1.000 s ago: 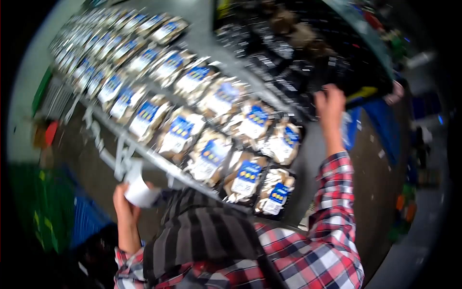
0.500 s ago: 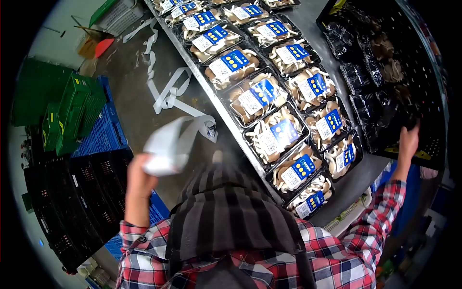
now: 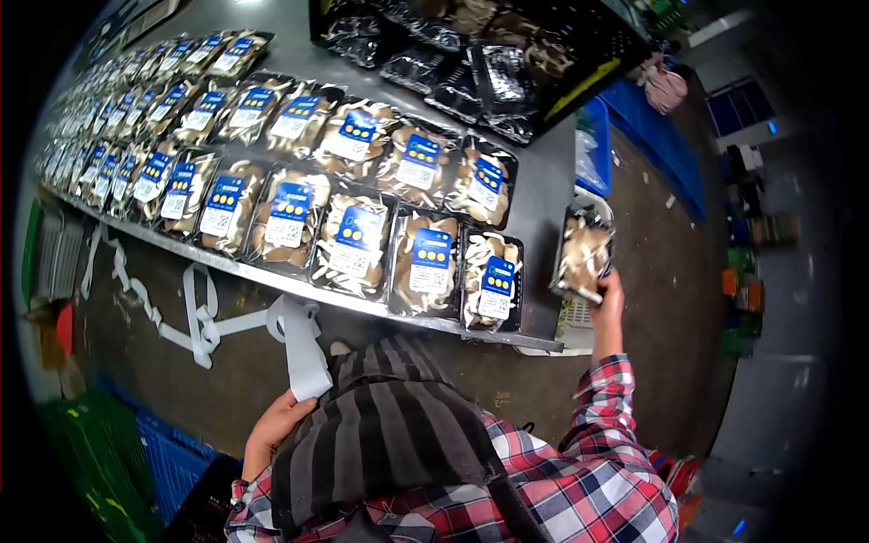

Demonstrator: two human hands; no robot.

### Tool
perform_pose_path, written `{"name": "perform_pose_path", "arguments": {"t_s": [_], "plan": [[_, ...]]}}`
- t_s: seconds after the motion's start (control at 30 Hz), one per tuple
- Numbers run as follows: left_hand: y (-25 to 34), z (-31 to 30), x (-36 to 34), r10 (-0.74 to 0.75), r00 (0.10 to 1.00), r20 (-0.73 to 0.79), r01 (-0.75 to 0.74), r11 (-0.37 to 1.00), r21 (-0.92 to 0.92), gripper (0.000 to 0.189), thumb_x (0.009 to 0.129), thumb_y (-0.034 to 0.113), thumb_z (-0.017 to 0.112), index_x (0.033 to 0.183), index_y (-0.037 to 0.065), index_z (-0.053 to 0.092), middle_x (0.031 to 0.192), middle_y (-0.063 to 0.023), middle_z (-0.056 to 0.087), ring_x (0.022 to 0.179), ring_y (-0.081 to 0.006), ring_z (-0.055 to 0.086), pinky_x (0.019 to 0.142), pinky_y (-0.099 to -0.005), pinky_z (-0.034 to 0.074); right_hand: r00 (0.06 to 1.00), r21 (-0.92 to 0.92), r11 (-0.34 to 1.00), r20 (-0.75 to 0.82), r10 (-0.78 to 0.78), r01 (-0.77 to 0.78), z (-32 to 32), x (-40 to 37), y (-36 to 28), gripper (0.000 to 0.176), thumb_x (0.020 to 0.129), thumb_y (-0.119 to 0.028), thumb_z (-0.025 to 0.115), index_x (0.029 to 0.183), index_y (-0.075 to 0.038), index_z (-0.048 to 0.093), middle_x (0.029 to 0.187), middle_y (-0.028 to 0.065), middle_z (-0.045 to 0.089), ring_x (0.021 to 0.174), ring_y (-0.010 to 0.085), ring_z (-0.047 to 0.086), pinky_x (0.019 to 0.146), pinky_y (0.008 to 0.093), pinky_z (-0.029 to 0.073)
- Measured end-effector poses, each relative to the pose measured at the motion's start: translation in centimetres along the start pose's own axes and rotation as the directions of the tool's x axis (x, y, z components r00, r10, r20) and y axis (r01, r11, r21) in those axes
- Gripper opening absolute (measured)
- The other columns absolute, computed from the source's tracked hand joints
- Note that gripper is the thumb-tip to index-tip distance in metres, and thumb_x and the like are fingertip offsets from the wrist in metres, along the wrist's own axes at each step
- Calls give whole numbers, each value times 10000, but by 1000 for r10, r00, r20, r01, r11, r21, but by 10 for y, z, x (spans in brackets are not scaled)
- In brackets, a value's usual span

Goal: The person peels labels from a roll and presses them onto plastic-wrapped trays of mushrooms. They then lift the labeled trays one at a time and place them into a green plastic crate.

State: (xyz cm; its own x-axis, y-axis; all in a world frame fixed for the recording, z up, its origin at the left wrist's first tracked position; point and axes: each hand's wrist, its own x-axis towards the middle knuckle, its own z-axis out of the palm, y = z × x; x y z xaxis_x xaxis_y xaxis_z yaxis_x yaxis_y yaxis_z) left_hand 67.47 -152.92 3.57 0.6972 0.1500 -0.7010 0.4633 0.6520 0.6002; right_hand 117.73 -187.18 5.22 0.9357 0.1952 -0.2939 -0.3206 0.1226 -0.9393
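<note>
My right hand (image 3: pixel 612 297) grips the near edge of a film-wrapped mushroom tray (image 3: pixel 584 249), raised past the right end of the metal table (image 3: pixel 534 312). No blue label shows on this pack's visible face. My left hand (image 3: pixel 282 418), low beside the striped apron (image 3: pixel 380 425), pinches a white paper strip (image 3: pixel 306 362). The strip runs up to a loose coil and trails away to the left in loops over the floor. Nearest on the table are rows of mushroom packs (image 3: pixel 430 258) with blue and white labels.
A black crate (image 3: pixel 566 86) of wrapped packs stands at the table's far side. Beyond the table's right end are a blue bin (image 3: pixel 593 149) and a white basket (image 3: pixel 577 317). Green crates (image 3: pixel 95 452) and a blue pallet (image 3: pixel 181 457) lie at lower left.
My view has turned to the right. My right hand has come out of the black crate with a mushroom tray. My left hand has lowered toward the apron, still holding the white strip.
</note>
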Motion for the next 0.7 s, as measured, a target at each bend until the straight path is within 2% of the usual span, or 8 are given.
{"name": "perform_pose_path", "arguments": {"t_s": [0.07,0.13,0.27,0.33,0.4,0.47,0.53,0.7], "plan": [[-9,-7,8,22,999,-33,-20,998,68,372,898,226,531,1177,-19,513,1080,-39,575,984,-117,513,878,-257,384,992,-254,965,-124,29,-60,-30,-18,49,304,685,-73,460,979,-48,530,802,32,525,794,184,557,731,312,475],[-2,-6,14,82,989,-127,-63,988,143,346,897,248,533,1109,-25,556,1007,-32,602,919,-108,536,837,-247,401,995,-925,367,101,-2,94,0,-54,52,288,713,-72,446,984,9,497,875,171,536,844,304,537,756,398,430],[32,15,16,145,972,-187,-147,989,2,336,893,285,539,985,-30,609,891,-27,632,794,-94,566,745,-232,432,791,-890,-411,394,-469,199,42,-78,42,322,714,-85,595,1015,11,532,1076,239,513,957,374,513,859,426,416],[47,28,13,170,972,-161,-181,982,-59,333,885,289,552,927,-34,619,845,-37,633,752,-91,570,692,-222,436,631,-838,-279,538,-558,468,100,-96,2,310,727,-89,611,1008,15,532,1008,220,540,945,356,525,829,406,431],[49,39,17,201,969,-142,-214,974,-80,325,884,278,553,919,-39,620,839,-39,631,743,-94,571,684,-217,436,708,-690,181,643,-290,701,156,-123,2,310,745,-95,632,1023,1,535,1038,187,539,950,337,529,826,368,438],[57,50,21,275,941,-200,-282,959,-8,343,875,291,556,817,-38,632,765,-29,613,691,-88,548,624,-229,424,464,-387,474,884,-54,791,224,-179,2,351,756,-214,684,1002,-21,524,976,152,531,916,327,521,812,382,427],[50,37,34,318,917,-242,-295,947,129,412,852,338,559,711,-48,598,641,-9,539,603,-85,443,535,-265,349,141,-129,420,990,4,898,269,-198,16,380,739,-240,697,1007,-45,512,947,141,522,931,308,503,803,375,414],[62,34,17,359,884,-299,-382,924,-20,368,869,297,541,788,-50,631,722,-5,584,653,-71,487,586,-228,368,66,-54,486,998,-7,872,315,-204,25,373,712,-238,702,973,-48,515,943,101,532,921,307,501,789,384,408]]}}
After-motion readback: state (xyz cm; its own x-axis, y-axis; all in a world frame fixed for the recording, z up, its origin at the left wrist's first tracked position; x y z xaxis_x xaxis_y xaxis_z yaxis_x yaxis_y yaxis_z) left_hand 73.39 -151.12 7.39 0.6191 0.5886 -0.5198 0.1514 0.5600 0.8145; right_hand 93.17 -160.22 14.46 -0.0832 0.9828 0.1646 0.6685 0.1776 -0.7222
